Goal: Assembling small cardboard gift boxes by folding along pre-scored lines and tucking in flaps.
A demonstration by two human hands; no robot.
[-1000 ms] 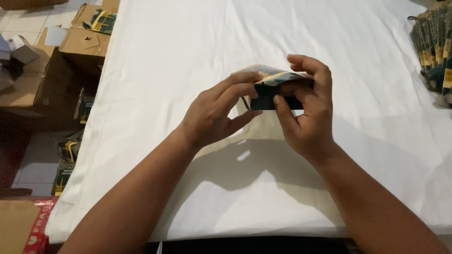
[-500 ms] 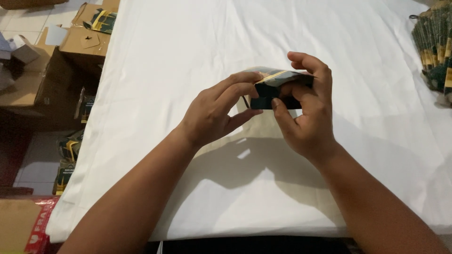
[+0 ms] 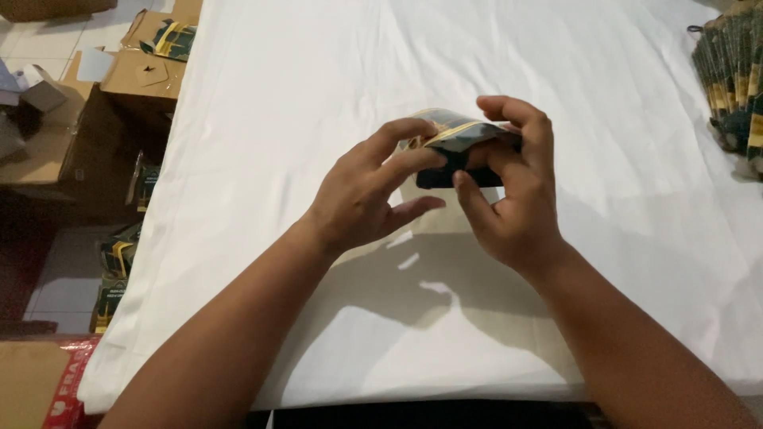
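Dark pouch point(image 3: 459, 151) with yellow stripe, on white cloth point(image 3: 318, 103)

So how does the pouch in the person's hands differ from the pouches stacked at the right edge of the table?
The held pouch is a single one, raised above the white cloth between the left hand and right hand; the stacked pouches are many, resting on the cloth untouched. The held pouch sits mid-table and partly hidden by fingers; the stack lies at the far right, cut off by the frame. Both look dark with yellow trim.
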